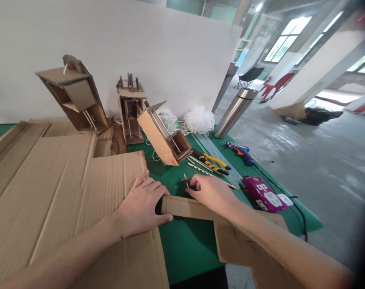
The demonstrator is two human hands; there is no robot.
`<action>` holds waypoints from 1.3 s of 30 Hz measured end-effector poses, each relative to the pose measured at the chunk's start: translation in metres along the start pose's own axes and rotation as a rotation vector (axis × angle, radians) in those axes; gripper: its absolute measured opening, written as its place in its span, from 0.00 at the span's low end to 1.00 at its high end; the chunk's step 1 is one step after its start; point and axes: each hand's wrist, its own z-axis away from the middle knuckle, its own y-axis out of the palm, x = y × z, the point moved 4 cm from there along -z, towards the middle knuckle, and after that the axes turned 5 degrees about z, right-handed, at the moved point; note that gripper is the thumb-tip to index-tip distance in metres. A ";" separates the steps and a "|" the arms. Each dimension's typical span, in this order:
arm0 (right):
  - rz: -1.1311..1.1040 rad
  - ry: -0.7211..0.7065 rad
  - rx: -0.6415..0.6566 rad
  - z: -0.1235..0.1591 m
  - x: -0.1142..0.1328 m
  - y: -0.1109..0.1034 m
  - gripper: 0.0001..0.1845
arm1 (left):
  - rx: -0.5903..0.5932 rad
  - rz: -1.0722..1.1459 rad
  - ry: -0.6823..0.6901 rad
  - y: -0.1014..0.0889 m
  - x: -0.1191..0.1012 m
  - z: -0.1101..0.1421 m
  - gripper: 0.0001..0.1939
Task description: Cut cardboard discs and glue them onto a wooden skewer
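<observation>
My left hand point(143, 204) lies on the edge of a large corrugated cardboard sheet point(59, 192), fingers bent and thumb apart. A dark patch that I cannot make out shows between its thumb and index finger, at the end of a narrow cardboard strip point(185, 206). Over the green tabletop, my right hand point(212, 192) pinches a short, thin pale stick point(186, 180) with a small brown piece on it. Its forearm passes above larger cut cardboard point(236, 245). Just beyond, a small open cardboard box model point(161, 136) leans at a tilt.
Yellow-and-black pliers point(212, 162), clear glue sticks point(214, 152), a blue glue gun point(242, 153) and a purple power strip point(263, 194) lie to the right. A steel flask point(235, 114) stands behind, near white string point(199, 119). Two cardboard models point(77, 96) stand at back left.
</observation>
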 end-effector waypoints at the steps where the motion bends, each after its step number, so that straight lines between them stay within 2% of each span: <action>1: -0.006 -0.002 -0.008 0.001 0.003 0.001 0.06 | 0.001 -0.001 -0.003 0.000 0.000 0.000 0.19; 6: -0.019 -0.012 -0.089 0.004 0.006 -0.001 0.07 | 0.013 0.007 -0.012 0.000 0.001 0.001 0.20; 10: -0.024 -0.015 -0.185 0.012 0.001 -0.021 0.04 | 0.010 0.001 -0.021 0.001 0.001 0.001 0.20; 13: -0.115 -0.063 -0.150 0.026 0.005 -0.037 0.05 | 0.006 -0.007 -0.028 0.001 0.001 0.000 0.22; 17: -0.259 -0.247 -0.083 0.043 0.022 -0.047 0.07 | 0.006 -0.023 -0.037 0.000 0.001 0.000 0.23; 20: -0.291 -0.329 -0.054 0.048 0.034 -0.043 0.09 | 0.013 -0.028 -0.030 0.000 0.001 0.001 0.23; 25: -0.299 -0.459 -0.095 0.044 0.049 -0.034 0.09 | 0.033 -0.041 -0.001 0.002 0.003 0.001 0.24; 30: -0.155 -0.562 -0.124 0.039 0.062 -0.029 0.11 | 0.057 -0.045 0.017 0.002 0.003 0.001 0.21; 34: -0.057 -0.615 -0.055 0.037 0.069 -0.026 0.11 | 0.082 -0.044 0.013 0.001 0.001 0.001 0.17; 39: -0.056 -0.614 0.023 0.030 0.071 -0.025 0.10 | 0.070 -0.007 0.000 -0.003 -0.001 0.002 0.19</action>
